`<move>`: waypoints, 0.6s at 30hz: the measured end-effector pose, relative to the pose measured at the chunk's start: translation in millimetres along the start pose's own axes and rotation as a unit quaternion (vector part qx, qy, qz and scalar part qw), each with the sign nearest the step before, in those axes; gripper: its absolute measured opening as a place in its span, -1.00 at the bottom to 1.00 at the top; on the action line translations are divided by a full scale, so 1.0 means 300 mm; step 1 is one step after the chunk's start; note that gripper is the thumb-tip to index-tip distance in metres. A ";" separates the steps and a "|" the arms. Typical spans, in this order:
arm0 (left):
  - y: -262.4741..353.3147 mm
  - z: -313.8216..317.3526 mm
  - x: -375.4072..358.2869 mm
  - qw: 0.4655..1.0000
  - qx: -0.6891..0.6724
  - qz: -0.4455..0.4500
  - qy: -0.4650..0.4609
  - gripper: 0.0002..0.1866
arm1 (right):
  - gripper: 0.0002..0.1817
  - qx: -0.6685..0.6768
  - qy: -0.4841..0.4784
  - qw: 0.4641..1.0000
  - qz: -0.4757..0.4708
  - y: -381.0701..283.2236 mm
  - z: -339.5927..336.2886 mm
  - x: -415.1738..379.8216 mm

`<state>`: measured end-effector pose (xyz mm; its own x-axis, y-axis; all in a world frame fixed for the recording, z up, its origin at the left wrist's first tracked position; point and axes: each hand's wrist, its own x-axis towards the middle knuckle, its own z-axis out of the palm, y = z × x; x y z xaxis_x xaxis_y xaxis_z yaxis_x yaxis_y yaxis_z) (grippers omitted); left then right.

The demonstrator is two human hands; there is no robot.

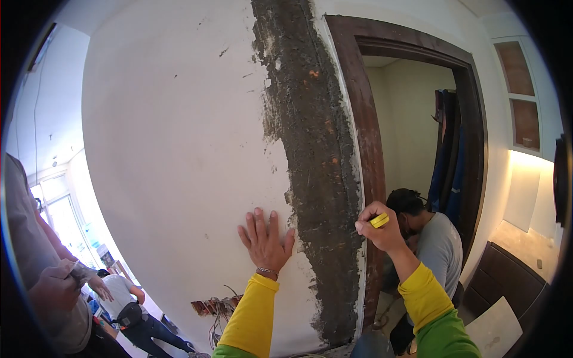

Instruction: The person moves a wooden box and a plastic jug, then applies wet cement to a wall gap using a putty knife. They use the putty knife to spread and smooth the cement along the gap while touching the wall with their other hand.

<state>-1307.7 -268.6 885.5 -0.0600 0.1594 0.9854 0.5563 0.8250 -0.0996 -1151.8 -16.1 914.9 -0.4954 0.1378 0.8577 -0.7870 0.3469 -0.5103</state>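
My left hand [265,244] lies flat with spread fingers against the white wall [179,149], just left of a dark grey mortar strip [319,179] with ragged edges. My right hand [383,228] is closed around a yellow-handled tool [379,221]. Its working end is hidden by the fingers. That hand is at the right edge of the mortar strip, in front of the dark brown door frame [374,155]. A thin pale edge [360,256] runs between mortar and frame.
Loose wires [221,309] stick out of a broken wall opening at lower left. A person in a grey shirt [440,247] crouches in the doorway. Two people stand at left, one close by [45,268], another bent over [125,304]. Dark drawers [507,277] stand at right.
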 end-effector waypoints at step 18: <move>0.005 0.004 -0.002 1.000 0.002 0.004 -0.004 -0.34 | -0.81 -0.014 -0.015 0.999 -0.044 0.000 -0.003 -0.070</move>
<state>-1307.9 -266.8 884.6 -0.0622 0.1695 0.9836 0.5541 0.8255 -0.1073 -1141.1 -18.3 896.8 -0.4366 0.0785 0.8962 -0.8174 0.3814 -0.4316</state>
